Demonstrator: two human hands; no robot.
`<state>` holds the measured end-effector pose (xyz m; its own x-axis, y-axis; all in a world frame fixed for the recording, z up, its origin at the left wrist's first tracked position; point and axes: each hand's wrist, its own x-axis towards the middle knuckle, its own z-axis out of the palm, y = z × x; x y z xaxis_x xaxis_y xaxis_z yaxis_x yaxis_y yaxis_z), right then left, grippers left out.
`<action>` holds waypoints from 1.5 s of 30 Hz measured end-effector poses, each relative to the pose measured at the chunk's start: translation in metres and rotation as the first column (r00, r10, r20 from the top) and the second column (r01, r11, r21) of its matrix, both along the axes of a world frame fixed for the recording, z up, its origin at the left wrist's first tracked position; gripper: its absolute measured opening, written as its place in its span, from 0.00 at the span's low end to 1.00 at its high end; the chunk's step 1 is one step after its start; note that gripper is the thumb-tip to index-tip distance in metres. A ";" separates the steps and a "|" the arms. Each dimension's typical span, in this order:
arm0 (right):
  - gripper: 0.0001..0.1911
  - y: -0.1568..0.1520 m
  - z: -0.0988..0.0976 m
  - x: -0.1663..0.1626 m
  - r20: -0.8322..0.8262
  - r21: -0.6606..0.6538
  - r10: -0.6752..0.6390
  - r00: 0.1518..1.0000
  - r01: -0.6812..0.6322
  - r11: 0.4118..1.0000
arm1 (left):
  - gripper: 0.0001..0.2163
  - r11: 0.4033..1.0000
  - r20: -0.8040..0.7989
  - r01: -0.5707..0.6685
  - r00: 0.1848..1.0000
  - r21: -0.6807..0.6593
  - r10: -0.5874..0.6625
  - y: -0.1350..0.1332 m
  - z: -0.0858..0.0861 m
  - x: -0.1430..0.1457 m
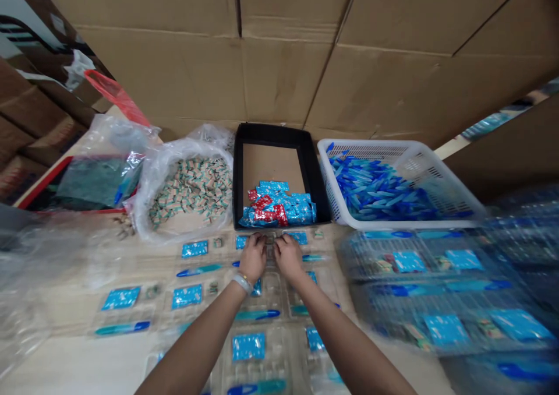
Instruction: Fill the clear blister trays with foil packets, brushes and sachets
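My left hand (254, 259) and my right hand (289, 256) are side by side over the far row of clear plastic trays (267, 281). Both have fingers bent down and drawn together, and whatever is in them is hidden. Just between the fingertips shows a small patterned piece (270, 239). A blue printed packet (299, 237) lies by my right fingers, another partly under my left. Other trays hold a blue packet (195, 249), a small beige-and-green piece (217, 242) and a blue-and-teal pen-shaped item (200, 270). My forearms cover some trays.
Behind the trays stand a plastic-lined bowl of small pieces (196, 185), a black box (238, 170) with blue and red packets, and a white basket (406, 224) of blue pen-shaped items. Filled clear trays (384, 307) are stacked at right. Cardboard (279, 80) walls the back.
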<state>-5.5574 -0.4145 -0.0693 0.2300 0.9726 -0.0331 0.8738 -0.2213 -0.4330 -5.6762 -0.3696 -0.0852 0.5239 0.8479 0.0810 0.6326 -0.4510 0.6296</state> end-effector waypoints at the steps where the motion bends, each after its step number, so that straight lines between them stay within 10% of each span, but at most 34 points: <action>1: 0.12 0.004 -0.003 -0.005 0.003 -0.017 -0.026 1.000 0.026 1.000 | 0.16 1.000 0.016 -0.010 1.000 -0.019 0.010 0.000 0.000 0.001; 23: 0.13 0.006 0.005 -0.018 0.224 -0.100 0.153 0.962 -0.134 0.986 | 0.17 0.993 -0.251 0.108 0.961 -0.040 -0.115 0.008 0.019 -0.002; 31: 0.16 -0.026 0.014 0.058 0.324 0.041 -0.388 0.863 0.397 0.917 | 0.17 0.969 -0.178 0.245 0.955 0.030 -0.236 0.000 0.032 -0.009; 40: 0.16 -0.043 -0.016 0.096 0.372 0.034 -0.080 0.925 0.073 0.997 | 0.14 0.960 -0.101 0.272 0.955 -0.067 -0.278 -0.003 0.072 -0.022; 45: 0.16 -0.022 0.013 0.023 0.248 0.283 0.017 0.969 -0.089 0.955 | 0.13 0.963 0.093 0.071 0.995 -0.260 -0.049 0.017 0.085 -0.087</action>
<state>-5.5345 -0.4369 -0.0562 0.1437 0.9426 0.3015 0.9666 -0.0684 -0.2470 -5.7634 -0.3526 0.0000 0.5752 0.8126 -0.0940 0.5488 -0.2982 0.7810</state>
